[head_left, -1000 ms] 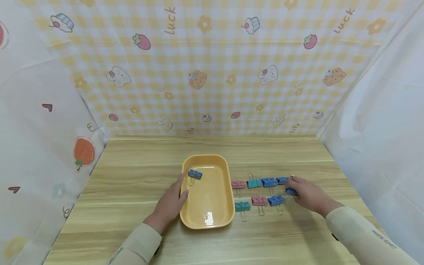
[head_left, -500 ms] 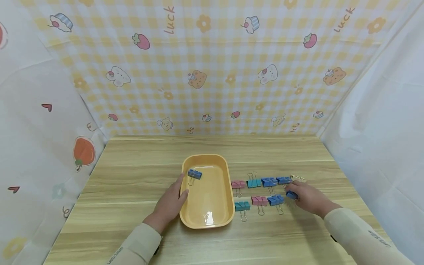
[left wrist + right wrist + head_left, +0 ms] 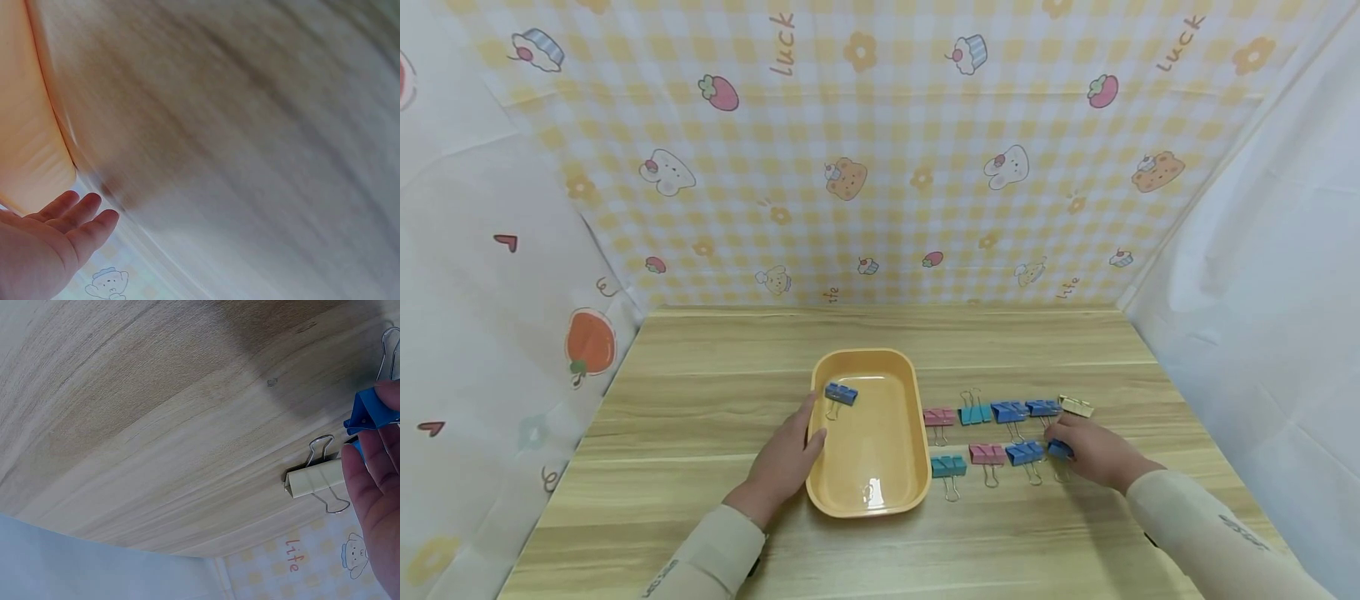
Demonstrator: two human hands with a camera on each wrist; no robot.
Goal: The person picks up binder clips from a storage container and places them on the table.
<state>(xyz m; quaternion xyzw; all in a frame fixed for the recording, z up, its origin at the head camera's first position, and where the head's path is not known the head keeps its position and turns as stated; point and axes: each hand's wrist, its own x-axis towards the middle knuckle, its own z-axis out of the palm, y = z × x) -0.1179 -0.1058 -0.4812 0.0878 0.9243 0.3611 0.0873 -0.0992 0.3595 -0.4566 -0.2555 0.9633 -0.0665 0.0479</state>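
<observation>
My left hand (image 3: 781,457) rests against the left side of a yellow tray (image 3: 921,492), its thumb over the rim. In the left wrist view, several straight, relaxed fingers (image 3: 87,228) show beside the tray's outer wall (image 3: 31,125). Inside the tray lies one blue binder clip (image 3: 841,394). At the right end of the lower row of clips, my right hand (image 3: 1097,450) pinches another blue binder clip (image 3: 367,411) between thumb and fingers. A cream binder clip (image 3: 1077,406) lies just beyond this hand, its wire handles spread in the right wrist view.
Right of the tray, two rows of binder clips lie on the wooden table (image 3: 880,567). The far row has a pink clip (image 3: 939,417), a teal clip (image 3: 976,414) and blue ones; the near row has teal (image 3: 949,467), pink (image 3: 987,454) and blue (image 3: 1026,453). A checked cloth (image 3: 880,217) hangs behind.
My right hand has come slightly nearer with the blue binder clip, from beside the far row down to the near row's end. The cream clip is now uncovered. My left hand stays put.
</observation>
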